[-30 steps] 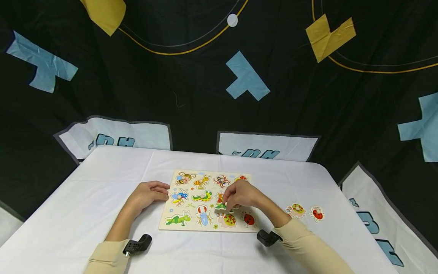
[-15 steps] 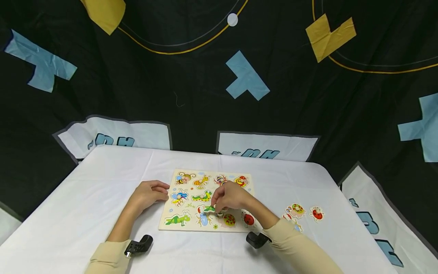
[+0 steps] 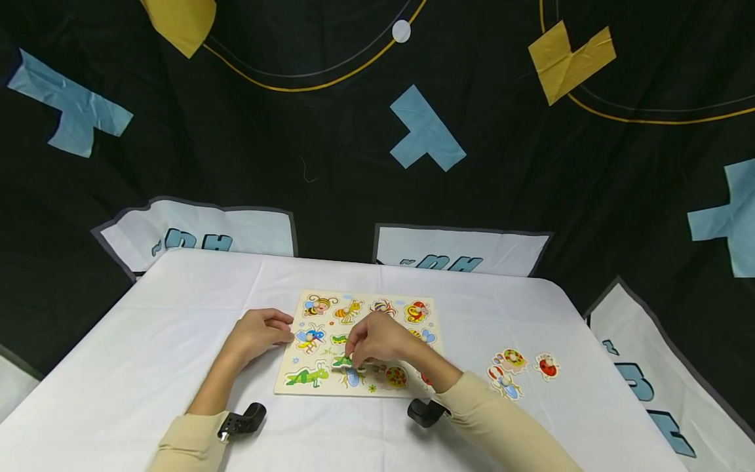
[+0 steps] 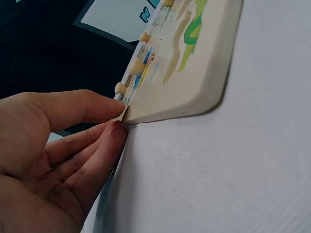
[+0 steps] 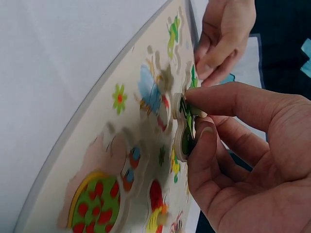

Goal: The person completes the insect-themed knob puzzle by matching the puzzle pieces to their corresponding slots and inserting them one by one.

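A wooden peg puzzle board (image 3: 331, 387) with colourful insect pictures lies on the table. At its left edge my left hand (image 3: 256, 334) holds the rim, thumb against fingers, as the left wrist view shows. Over the board's lower middle, my right hand (image 3: 380, 338) pinches a green puzzle piece (image 3: 341, 362) by its peg between thumb and fingers. In the right wrist view that green puzzle piece (image 5: 181, 128) is tilted and held just off the board; its exact insect shape is partly hidden by the fingers. A green grasshopper picture (image 3: 307, 376) is at the board's lower left.
Right of the board lie loose puzzle pieces: a ladybird (image 3: 546, 366), a spotted snail-like piece (image 3: 513, 360) and a blue-winged beetle (image 3: 506, 384). White cloth covers the table (image 3: 330, 432). A black curtain (image 3: 330, 196) hangs behind it.
My right hand has moved left across the board with the green puzzle piece, uncovering pictures on the right side and the loose beetle piece. My left hand stays at the edge.
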A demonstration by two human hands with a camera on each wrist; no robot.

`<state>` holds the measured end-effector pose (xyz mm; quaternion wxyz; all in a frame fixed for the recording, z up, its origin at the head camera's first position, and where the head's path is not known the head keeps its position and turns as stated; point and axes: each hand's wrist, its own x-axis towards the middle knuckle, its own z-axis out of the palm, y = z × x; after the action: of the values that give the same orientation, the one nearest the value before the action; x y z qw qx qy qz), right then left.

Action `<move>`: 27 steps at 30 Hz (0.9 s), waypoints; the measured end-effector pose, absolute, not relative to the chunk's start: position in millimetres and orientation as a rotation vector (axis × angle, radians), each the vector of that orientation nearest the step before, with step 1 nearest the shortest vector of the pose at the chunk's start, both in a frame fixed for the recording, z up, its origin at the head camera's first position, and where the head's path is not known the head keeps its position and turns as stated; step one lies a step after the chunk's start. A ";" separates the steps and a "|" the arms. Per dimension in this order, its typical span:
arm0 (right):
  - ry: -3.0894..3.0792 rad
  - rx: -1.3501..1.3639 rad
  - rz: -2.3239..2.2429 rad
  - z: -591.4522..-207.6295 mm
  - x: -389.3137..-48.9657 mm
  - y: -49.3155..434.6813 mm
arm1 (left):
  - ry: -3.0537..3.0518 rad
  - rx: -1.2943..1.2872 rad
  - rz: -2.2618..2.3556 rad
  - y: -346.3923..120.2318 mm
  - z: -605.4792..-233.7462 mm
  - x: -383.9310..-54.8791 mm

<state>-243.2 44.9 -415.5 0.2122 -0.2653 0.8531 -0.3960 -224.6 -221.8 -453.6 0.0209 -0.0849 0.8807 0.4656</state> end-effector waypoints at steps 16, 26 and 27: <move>2.377 -0.769 -1.059 -417.9 -237.4 10.8 | 2.754 -0.198 1.444 -221.0 -453.4 -225.3; 2.399 -0.783 -1.020 -422.0 -233.9 -6.6 | 2.756 -0.204 1.435 -222.7 -451.5 -224.7; 2.401 -0.788 -1.016 -422.5 -233.6 -8.2 | 2.753 -0.207 1.438 -222.9 -451.4 -224.7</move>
<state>-233.6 -8.2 -422.5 0.2076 -0.2830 0.8623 -0.3650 -224.7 -222.9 -451.4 0.0146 -0.0666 0.8843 0.4618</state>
